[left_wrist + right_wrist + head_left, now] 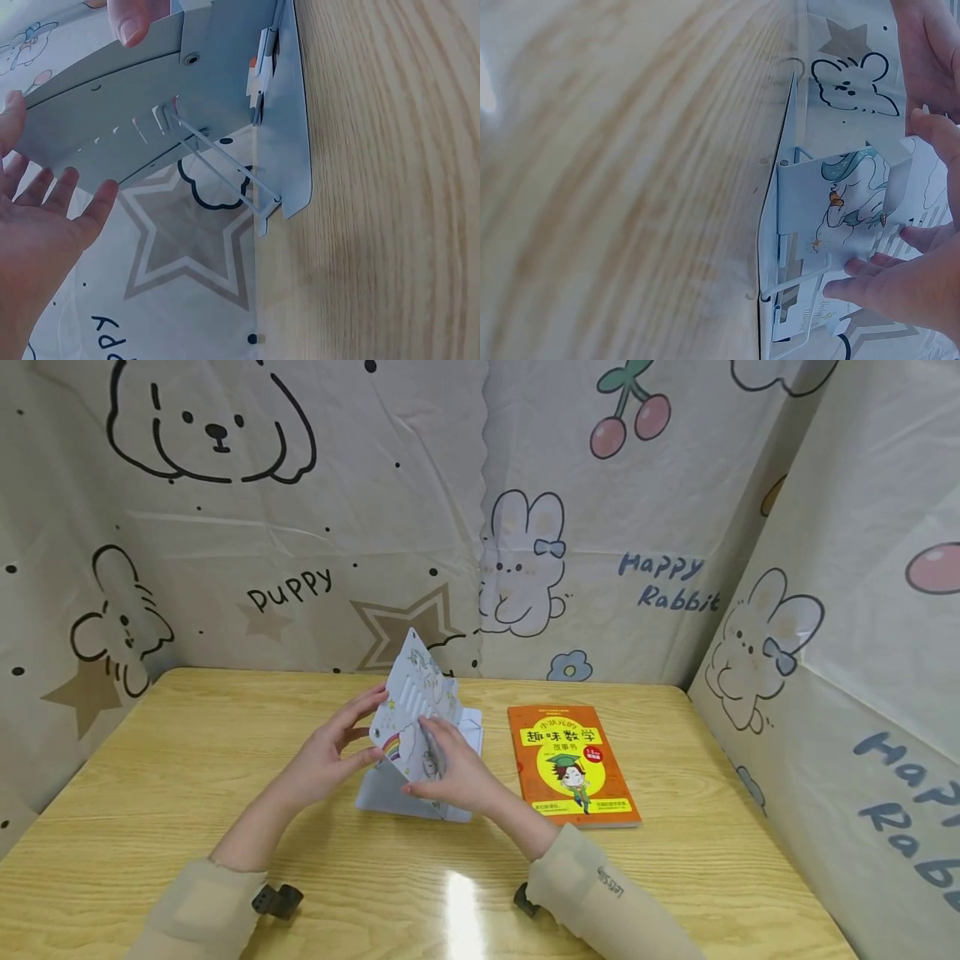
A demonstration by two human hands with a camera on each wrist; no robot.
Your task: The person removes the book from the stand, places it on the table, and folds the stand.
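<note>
A pale metal book stand with printed unicorns and a rainbow stands unfolded mid-table, its slotted panel tilted up from the base. My left hand is at the panel's left edge, fingers spread and fairly straight in the left wrist view. My right hand grips the panel's right side, thumb near the lower lip and fingers across the printed surface. Under the panel, the left wrist view shows a wire support reaching to the base plate. The right wrist view shows a wire arm near the base.
An orange book with a cartoon child in a graduation cap lies flat to the right of the stand. The wooden table meets a printed cloth backdrop at the back and sides. Small black devices sit at both cuffs.
</note>
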